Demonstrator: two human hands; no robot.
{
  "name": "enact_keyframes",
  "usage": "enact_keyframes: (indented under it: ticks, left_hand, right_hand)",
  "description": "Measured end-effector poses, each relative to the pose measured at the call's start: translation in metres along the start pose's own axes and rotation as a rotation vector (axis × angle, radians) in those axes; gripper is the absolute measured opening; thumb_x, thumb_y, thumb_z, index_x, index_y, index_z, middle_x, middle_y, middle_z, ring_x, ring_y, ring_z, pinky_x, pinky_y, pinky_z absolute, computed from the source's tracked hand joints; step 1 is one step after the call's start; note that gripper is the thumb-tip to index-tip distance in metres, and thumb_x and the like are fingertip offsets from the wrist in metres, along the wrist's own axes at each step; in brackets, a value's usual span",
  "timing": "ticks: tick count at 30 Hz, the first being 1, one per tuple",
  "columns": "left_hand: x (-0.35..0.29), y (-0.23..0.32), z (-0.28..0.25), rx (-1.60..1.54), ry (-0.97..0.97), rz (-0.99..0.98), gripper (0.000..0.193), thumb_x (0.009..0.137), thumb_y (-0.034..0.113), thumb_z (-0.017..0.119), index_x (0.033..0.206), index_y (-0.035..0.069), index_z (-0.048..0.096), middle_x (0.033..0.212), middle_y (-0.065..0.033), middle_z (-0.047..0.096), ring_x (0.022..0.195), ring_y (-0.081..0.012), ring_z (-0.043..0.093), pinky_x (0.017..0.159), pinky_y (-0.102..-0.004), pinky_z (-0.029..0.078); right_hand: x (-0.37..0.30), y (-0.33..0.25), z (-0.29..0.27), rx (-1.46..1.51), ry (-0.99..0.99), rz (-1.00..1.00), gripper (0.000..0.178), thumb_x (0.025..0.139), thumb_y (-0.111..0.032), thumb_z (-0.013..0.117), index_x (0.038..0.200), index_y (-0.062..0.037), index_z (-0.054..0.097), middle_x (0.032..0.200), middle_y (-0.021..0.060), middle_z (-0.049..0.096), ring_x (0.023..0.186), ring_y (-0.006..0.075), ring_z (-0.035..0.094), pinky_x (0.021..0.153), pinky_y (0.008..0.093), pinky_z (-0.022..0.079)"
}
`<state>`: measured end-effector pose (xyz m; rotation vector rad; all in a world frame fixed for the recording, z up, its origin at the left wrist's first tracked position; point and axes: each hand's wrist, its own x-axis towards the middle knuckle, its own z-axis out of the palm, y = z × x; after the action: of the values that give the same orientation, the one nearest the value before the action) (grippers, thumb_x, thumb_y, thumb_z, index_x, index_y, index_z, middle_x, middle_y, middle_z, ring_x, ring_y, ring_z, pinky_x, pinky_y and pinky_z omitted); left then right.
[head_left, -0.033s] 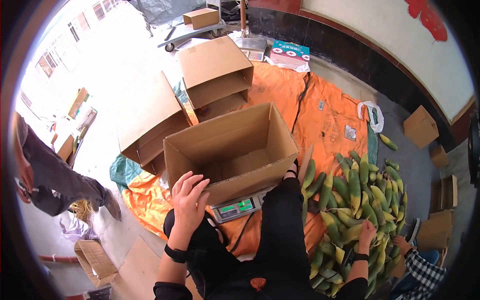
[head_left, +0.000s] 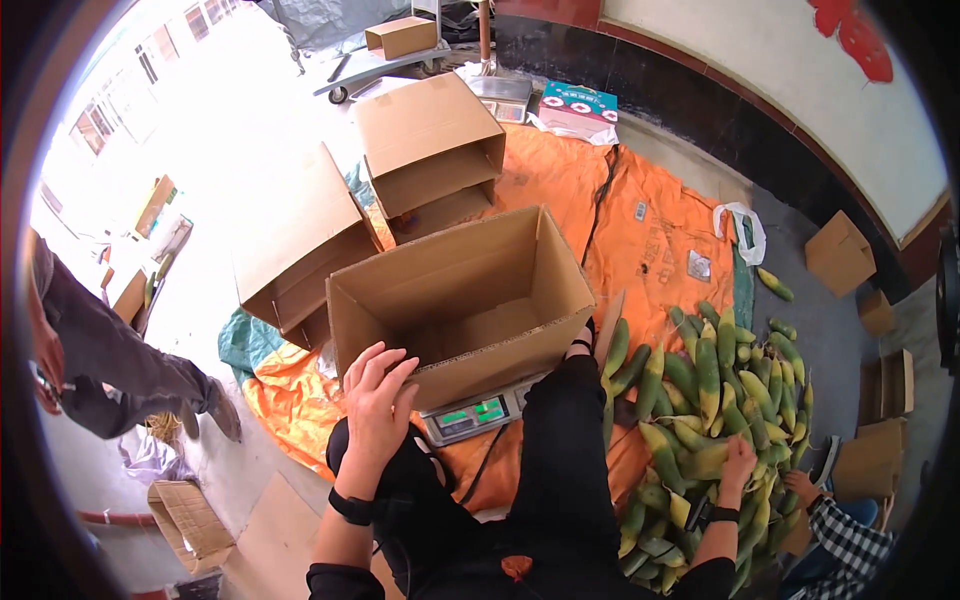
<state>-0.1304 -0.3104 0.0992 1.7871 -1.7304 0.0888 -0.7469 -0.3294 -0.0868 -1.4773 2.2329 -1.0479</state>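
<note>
Starting from the left, lit green digits show on the scale's display point(head_left: 473, 416), faded print and a small white label mark the orange sheet point(head_left: 550, 180), printing covers a teal-and-pink box point(head_left: 580, 108), and a red marking point(head_left: 853, 40) is on the wall. The open carton point(head_left: 510, 355) sits upright on the scale, between the person's knees and two other cartons point(head_left: 425, 120). The left hand point(head_left: 376, 405) is half open, fingers parted, overlapping the left end of the carton's near edge; whether it presses the cardboard cannot be told. The right hand point(head_left: 738, 463) is curled over the heap of long green-and-yellow vegetables point(head_left: 710, 375); its grip cannot be made out. Farther right, a co-worker's hand point(head_left: 800, 487) reaches toward the heap. Since the earlier frame, little differs: the bystander's legs point(head_left: 120, 350) at far left have shifted slightly, while the carton remains in place.
</note>
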Motion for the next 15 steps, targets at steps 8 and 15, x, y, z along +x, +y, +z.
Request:
enact_keyframes:
  ticks: [8, 15]
  left_hand:
    - [0.003, -0.001, 0.002, -0.086, 0.014, 0.011, 0.029, 0.074, 0.004, 0.066, 0.102, 0.007, 0.067, 0.110, -0.0087, 0.061, 0.116, -0.0311, 0.052, 0.097, -0.0420, 0.040]
    - [0.008, -0.001, -0.013, -0.178, 0.065, -0.019, 0.028, 0.075, 0.002, 0.066, 0.103, 0.005, 0.067, 0.109, -0.0098, 0.061, 0.113, -0.0323, 0.052, 0.097, -0.0421, 0.042]
  right_hand:
    - [0.033, -0.283, -0.056, 0.524, 0.094, -0.140, 0.024, 0.098, -0.019, 0.050, 0.097, 0.0013, 0.064, 0.089, 0.0030, 0.059, 0.080, 0.0097, 0.052, 0.070, 0.0249, 0.042]
    - [0.050, -0.443, -0.016, 1.172, -0.065, -0.458, 0.024, 0.097, -0.020, 0.054, 0.106, 0.0015, 0.061, 0.100, 0.0078, 0.064, 0.089, 0.0147, 0.060, 0.082, 0.0281, 0.048]
